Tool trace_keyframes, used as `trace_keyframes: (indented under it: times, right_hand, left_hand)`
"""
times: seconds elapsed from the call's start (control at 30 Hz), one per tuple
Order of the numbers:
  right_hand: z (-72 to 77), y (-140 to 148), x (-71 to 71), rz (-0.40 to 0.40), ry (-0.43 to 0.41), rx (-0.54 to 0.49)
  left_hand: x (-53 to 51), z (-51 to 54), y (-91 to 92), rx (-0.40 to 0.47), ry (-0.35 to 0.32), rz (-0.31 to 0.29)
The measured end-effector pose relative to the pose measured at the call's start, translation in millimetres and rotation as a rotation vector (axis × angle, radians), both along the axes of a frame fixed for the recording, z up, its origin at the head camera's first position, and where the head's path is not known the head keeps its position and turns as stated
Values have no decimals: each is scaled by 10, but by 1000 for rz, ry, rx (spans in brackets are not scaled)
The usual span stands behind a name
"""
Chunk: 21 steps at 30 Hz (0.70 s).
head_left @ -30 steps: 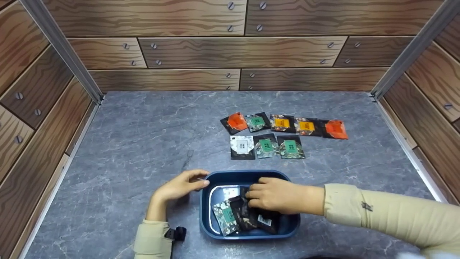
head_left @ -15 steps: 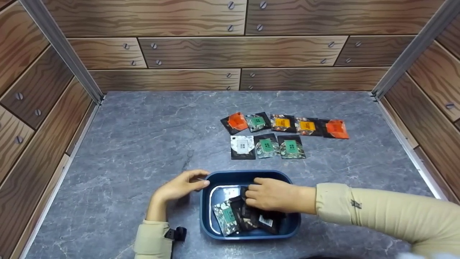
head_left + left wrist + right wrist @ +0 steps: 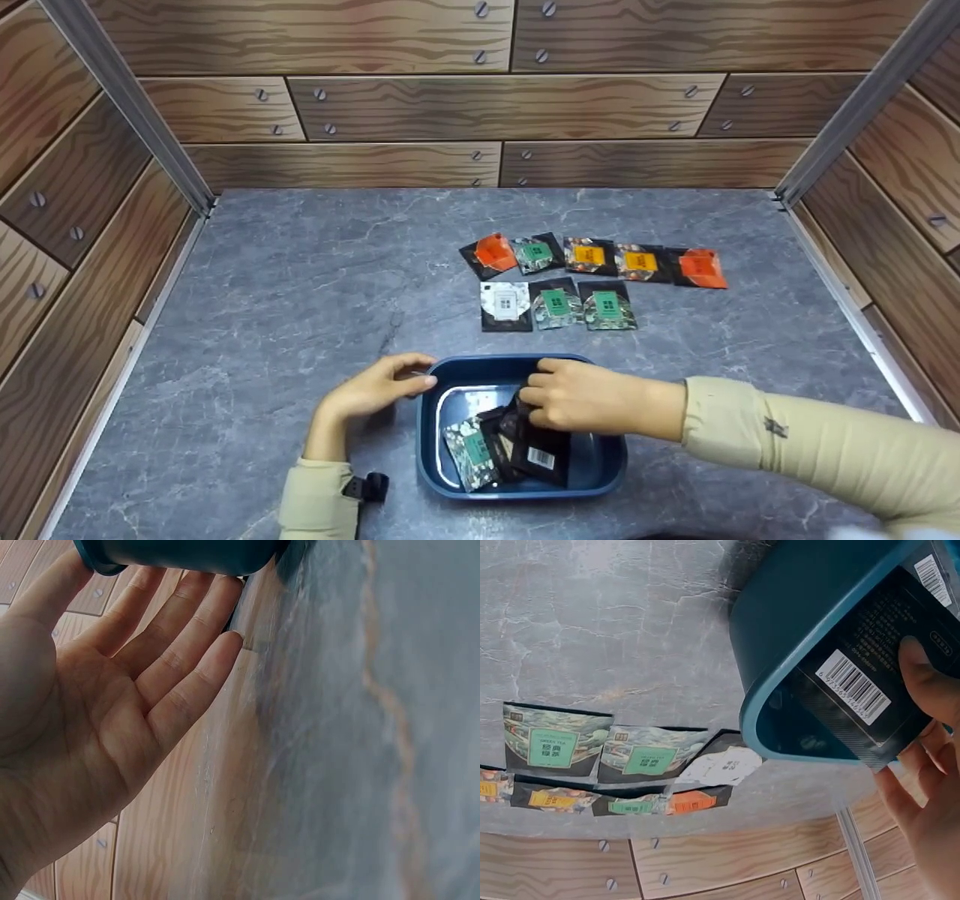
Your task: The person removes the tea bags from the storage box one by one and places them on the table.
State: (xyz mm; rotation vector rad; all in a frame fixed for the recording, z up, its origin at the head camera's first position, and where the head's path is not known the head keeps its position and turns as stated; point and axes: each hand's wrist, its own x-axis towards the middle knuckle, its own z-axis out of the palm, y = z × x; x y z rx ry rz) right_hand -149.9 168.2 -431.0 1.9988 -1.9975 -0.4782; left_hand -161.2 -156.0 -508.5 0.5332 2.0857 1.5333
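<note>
In the head view a dark blue plastic bin (image 3: pixel 521 495) holds several tea bag sachets, among them a green-labelled sachet (image 3: pixel 472 454). Over the bin, my right hand (image 3: pixel 592 397) pinches a black tea sachet (image 3: pixel 541 454), its barcode side showing. The right wrist view has the thumb on the face of this same sachet (image 3: pixel 874 664) and fingers behind it. At the bin's left side, my left hand (image 3: pixel 382 386) touches the rim with its fingertips. Its fingers look nearly straight in the left wrist view, beside the bin wall (image 3: pixel 180 555).
Beyond the bin, two rows of sachets lie on the grey marbled table (image 3: pixel 300 300). The nearer row has a white sachet (image 3: pixel 505 306) and two green ones. Orange (image 3: pixel 699 268), yellow (image 3: pixel 589 256) and green sachets form the farther row. Wood-patterned panels (image 3: pixel 495 109) enclose the table.
My right hand has lifted slightly and shifted right, bringing up a black sachet whose barcode side now shows more fully. My left hand stays at the rim.
</note>
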Motion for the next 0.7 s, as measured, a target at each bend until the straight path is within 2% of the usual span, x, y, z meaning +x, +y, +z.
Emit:
trace_keyframes:
  times: [0.27,0.57,0.7]
  right_hand:
    - [70,77,50,-10,-16,-31]
    - [160,225,52,-29,-48,-146]
    - [193,290,43,-39,-60,-229]
  left_hand:
    - [3,4,10,-7,8,1]
    - [-1,3,4,-4,5,-3]
    - [0,2,4,9,-3,-6]
